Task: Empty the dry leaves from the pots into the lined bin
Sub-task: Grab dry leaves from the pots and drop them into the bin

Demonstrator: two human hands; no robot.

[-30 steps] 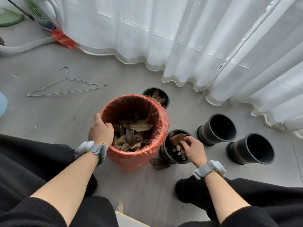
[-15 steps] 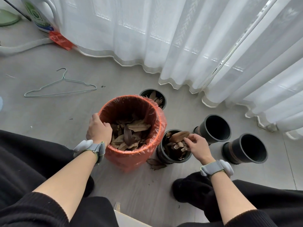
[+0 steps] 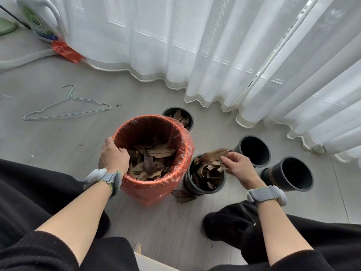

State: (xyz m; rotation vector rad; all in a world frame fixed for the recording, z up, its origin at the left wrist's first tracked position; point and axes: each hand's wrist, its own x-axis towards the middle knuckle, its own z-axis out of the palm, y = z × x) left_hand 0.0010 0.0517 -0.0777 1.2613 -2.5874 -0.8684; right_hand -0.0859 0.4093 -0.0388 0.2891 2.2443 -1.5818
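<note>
The bin has an orange liner and stands on the floor with brown dry leaves inside. My left hand grips its near left rim. Right beside it stands a dark pot full of leaves. My right hand is over that pot's right edge, pinching a bunch of dry leaves lifted just above it. Behind the bin, a second pot holds leaves. Two more dark pots on the right show nothing inside.
White curtains hang along the back and right. A green wire hanger lies on the floor at left, near a white jug and a hose. A few fallen leaves lie in front of the near pot. My black-clad legs flank the bin.
My right hand has closed on a bunch of leaves in the near pot and raised it slightly above the rim. The left hand stays on the bin rim.
</note>
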